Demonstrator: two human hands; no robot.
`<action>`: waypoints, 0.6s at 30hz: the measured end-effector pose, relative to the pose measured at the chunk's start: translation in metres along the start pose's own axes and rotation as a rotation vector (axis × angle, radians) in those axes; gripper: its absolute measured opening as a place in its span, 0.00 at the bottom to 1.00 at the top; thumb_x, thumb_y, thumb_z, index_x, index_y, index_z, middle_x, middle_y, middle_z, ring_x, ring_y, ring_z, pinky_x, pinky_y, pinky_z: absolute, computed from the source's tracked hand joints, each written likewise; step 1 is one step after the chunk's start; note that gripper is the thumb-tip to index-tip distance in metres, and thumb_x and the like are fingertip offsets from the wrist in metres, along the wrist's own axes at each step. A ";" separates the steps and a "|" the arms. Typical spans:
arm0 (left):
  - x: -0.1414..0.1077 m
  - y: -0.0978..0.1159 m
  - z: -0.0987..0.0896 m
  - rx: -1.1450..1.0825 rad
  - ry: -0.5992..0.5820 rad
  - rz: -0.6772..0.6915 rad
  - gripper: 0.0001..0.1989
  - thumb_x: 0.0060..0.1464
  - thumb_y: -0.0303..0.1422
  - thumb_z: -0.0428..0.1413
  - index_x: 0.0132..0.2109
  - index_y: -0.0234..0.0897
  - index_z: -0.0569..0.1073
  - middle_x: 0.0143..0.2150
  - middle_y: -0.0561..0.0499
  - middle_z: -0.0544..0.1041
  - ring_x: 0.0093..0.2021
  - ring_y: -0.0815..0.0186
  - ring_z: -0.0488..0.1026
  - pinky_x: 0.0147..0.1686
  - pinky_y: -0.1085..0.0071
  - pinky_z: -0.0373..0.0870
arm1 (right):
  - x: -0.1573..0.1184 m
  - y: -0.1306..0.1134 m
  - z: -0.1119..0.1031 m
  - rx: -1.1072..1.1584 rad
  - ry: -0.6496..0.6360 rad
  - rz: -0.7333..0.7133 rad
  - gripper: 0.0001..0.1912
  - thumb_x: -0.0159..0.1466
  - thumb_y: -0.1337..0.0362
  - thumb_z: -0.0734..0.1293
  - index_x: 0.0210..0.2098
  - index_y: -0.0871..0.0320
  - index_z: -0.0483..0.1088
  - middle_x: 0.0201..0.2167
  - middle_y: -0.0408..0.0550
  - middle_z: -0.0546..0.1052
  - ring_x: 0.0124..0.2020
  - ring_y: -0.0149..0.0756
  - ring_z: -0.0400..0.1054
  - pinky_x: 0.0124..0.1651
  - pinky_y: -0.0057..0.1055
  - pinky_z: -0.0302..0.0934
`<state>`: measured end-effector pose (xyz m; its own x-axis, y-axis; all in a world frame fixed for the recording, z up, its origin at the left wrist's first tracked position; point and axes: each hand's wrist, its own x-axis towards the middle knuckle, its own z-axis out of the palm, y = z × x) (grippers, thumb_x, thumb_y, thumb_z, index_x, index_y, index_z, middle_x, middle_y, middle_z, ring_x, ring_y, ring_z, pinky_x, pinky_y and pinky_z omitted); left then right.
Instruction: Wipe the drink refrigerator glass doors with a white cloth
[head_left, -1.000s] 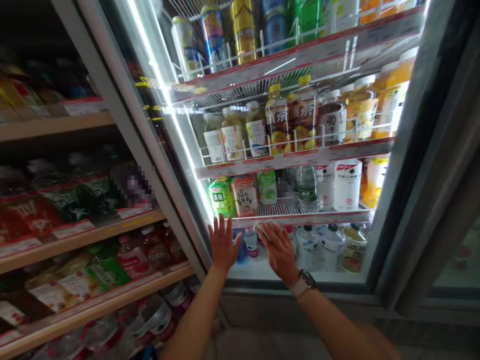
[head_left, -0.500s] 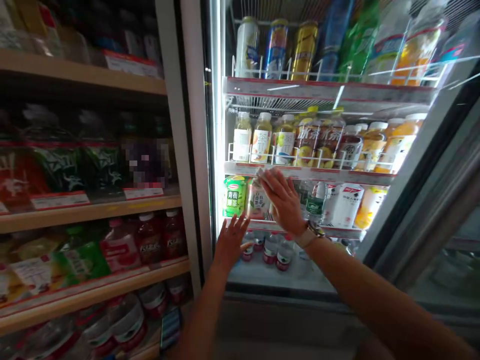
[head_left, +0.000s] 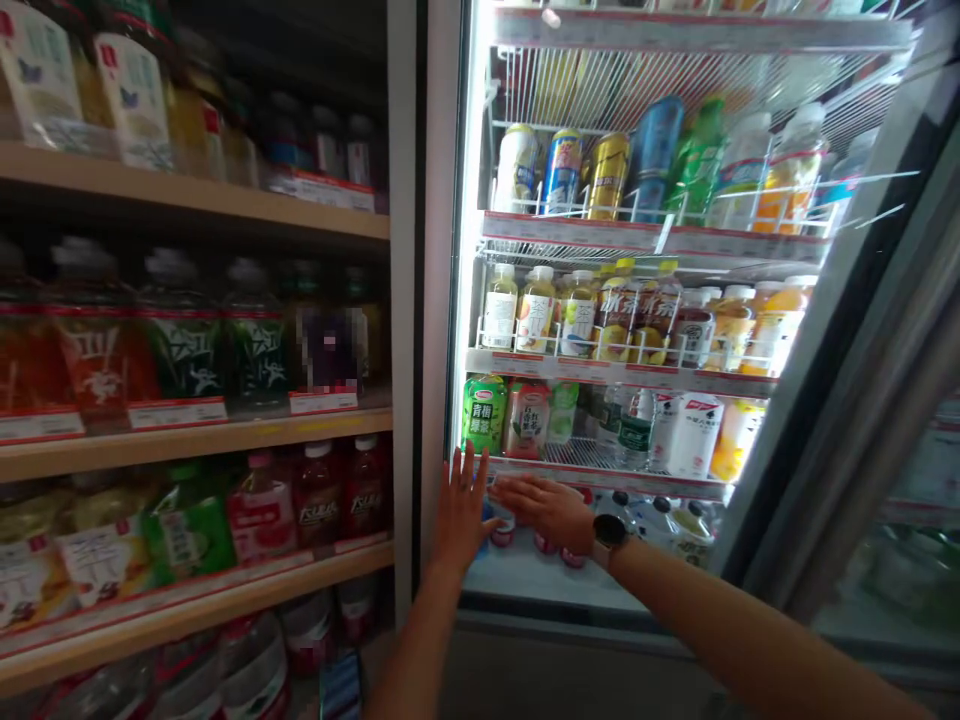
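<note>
Spread open and held up against the glass door of a drinks cooler (head_left: 517, 590), low in the lower centre of the frame: left hand (head_left: 461, 510), fingers unclenched, grasping nothing. Laid out flat just beside it: right hand (head_left: 538, 510), with anything beneath the palm impossible to tell. Strapped on the right wrist: a watch (head_left: 609, 532). Stood just above both hands: a green drink carton (head_left: 484, 415). Stocked with bottled drinks, at left of frame: wooden shelves (head_left: 187, 432).

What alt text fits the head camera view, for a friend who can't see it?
A left hand and a right hand wearing a wristwatch are spread at the lit glass front of a drinks cooler. Wooden shelves of bottled drinks stand alongside.
</note>
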<state>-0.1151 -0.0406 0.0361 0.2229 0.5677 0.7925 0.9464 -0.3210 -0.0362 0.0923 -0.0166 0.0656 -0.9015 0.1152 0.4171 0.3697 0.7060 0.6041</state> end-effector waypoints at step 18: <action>-0.002 0.013 0.016 0.026 0.061 -0.042 0.66 0.40 0.49 0.69 0.72 0.32 0.36 0.73 0.29 0.41 0.72 0.42 0.36 0.65 0.42 0.54 | 0.036 0.028 -0.030 -0.105 0.117 0.115 0.31 0.66 0.75 0.56 0.69 0.61 0.52 0.67 0.50 0.63 0.71 0.39 0.47 0.68 0.42 0.55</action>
<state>-0.0994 -0.0344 0.0244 0.1685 0.5327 0.8294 0.9606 -0.2776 -0.0168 0.0774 -0.0138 0.1183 -0.8217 0.1043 0.5602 0.4958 0.6156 0.6125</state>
